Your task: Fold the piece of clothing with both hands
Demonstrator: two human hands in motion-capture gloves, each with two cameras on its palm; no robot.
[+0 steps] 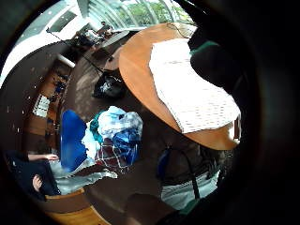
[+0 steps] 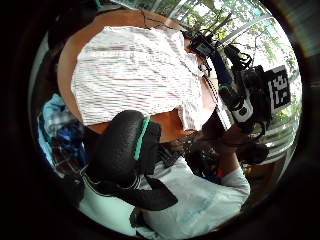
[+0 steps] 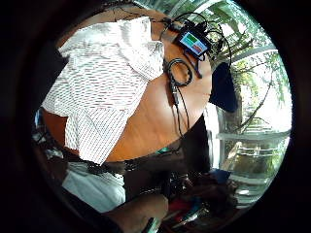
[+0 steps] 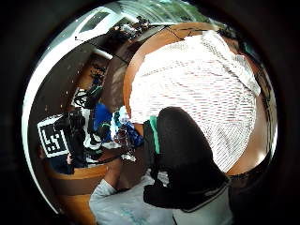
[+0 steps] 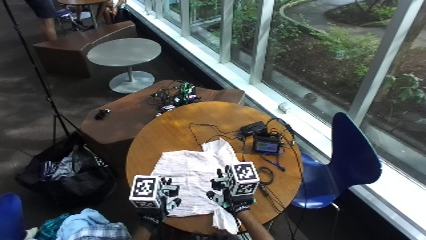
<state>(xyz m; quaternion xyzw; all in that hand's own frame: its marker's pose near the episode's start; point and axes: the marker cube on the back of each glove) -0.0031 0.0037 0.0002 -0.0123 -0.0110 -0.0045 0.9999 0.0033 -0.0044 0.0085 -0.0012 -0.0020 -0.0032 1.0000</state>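
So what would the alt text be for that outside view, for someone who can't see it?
A white striped shirt lies spread on a round wooden table, with a person's gloved left hand and right hand at its near edge. A small screen device and cables sit on the table's window side, beside a blue chair.

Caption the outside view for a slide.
Both gloved hands, left and right, hover at the near edge of a white shirt on a round wooden table.

Bright window daylight, soft shadows
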